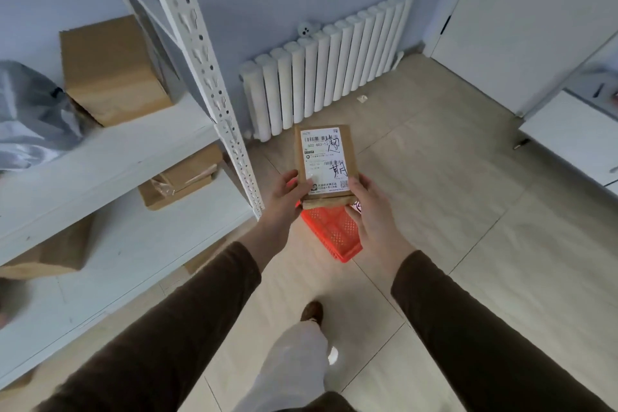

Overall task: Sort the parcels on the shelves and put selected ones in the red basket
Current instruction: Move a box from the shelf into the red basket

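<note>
One parcel [326, 160] is held up in both hands over the floor [434, 211], label side up, above the far end of the red basket [334, 234]. The left hand [284, 192] grips its near left corner, thumb on top across the label's edge and fingers curled beneath. The right hand [369, 211] holds the near right corner the same way, thumb lying along the side of the label. The label is white, with barcodes and two large handwritten characters.

The one basket stands on the floor just off the near corner of the shelves [100, 160], beside the white upright post [214, 94]. Its far end is hidden behind the parcel and hands.

On the shelves, four cardboard boxes can be counted. One tall box [113, 70] stands at the right end of the upper shelf, next to one grey plastic bag [30, 114]. Two flat boxes [182, 177] lie stacked on the shelf below, near its right edge. One more box [57, 254] sits further left under the upper shelf's front edge.

A white radiator [327, 70] stands against the far wall.
</note>
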